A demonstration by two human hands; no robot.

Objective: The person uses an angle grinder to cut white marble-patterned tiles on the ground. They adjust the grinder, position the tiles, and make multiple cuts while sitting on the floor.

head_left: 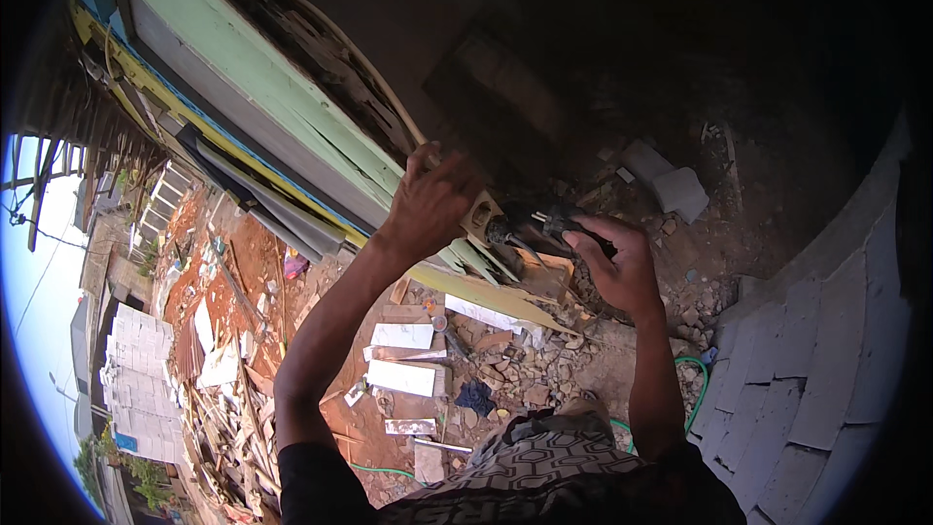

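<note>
My left hand (428,199) is closed round a cream socket strip (482,211), whose pale cord or strip runs up along the weathered wooden frame (350,78). A black plug (501,231) sits at the lower end of the socket strip, with a cable hanging from it. In my right hand (617,258) is a second black plug (550,224), its prongs pointing left toward the socket strip and apart from it. The pale green panel (253,87) lies just left of my left hand.
A grey block wall (807,379) stands at the right, near a green hose (698,399). Rubble (505,369), white boards (402,377) and scrap wood (233,408) cover the ground below. Stacked pale blocks (141,379) stand at the left. A dark interior with debris (675,185) lies ahead.
</note>
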